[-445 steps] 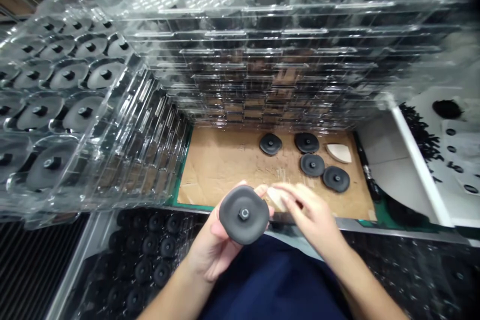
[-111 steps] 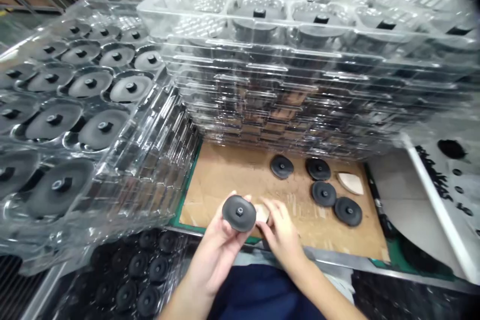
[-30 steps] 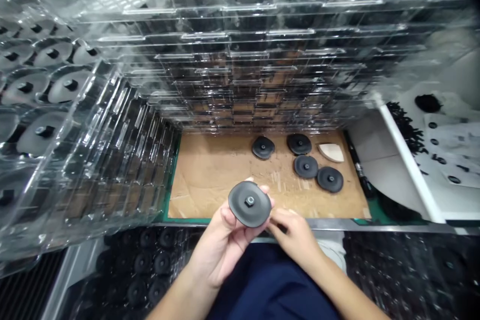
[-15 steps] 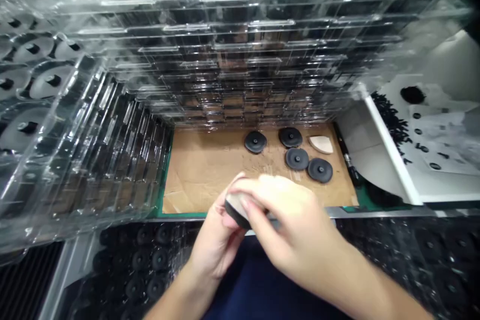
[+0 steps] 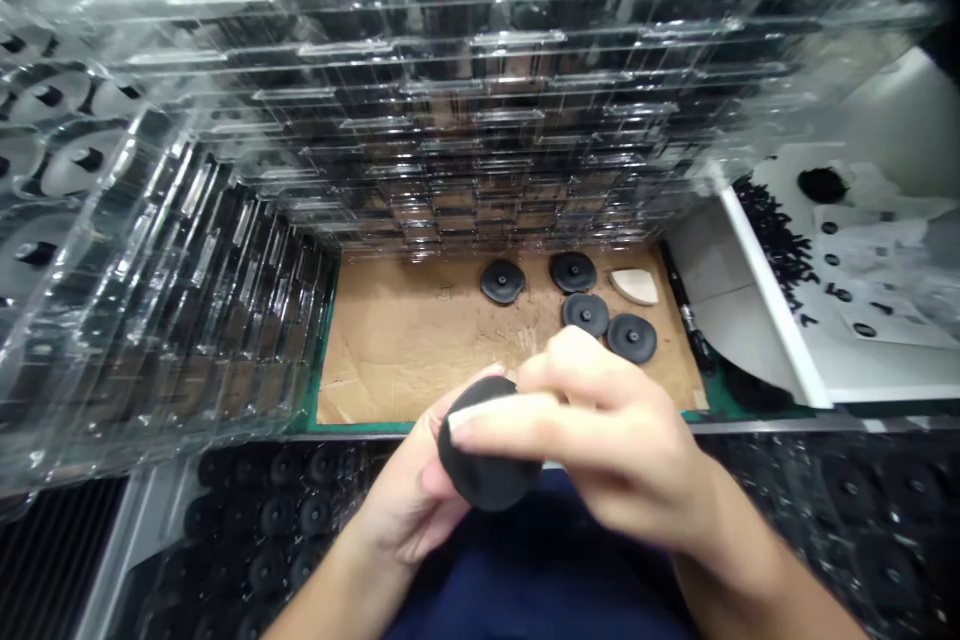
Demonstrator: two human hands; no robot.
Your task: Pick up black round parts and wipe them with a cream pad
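Observation:
My left hand [image 5: 420, 490] grips a smooth black rounded disc [image 5: 491, 480] by its left edge, just in front of my body. Over the disc's face lies my right hand [image 5: 607, 420], its index finger stretched along the surface. A pale sliver [image 5: 474, 409] shows beside that fingertip; most of this piece is hidden under the fingers. Beyond the hands, black rounded discs with a small central stud rest on the cardboard sheet [image 5: 397, 340]: one [image 5: 502, 281] apart, others [image 5: 631, 338] grouped on the right. A pale wedge-shaped piece [image 5: 634, 286] lies behind that group.
Tall stacks of clear plastic trays [image 5: 480, 120] rise at the back, with more trays [image 5: 187, 270] at left. On the right, a white bin [image 5: 780, 290] holds small black parts [image 5: 780, 240] and bags. Trays of black discs [image 5: 277, 520] lie low at both sides.
The black disc has turned so that its broad dark face shows. My right hand has opened out from a tighter grip, its index finger now lying across the disc. The view shifted slightly.

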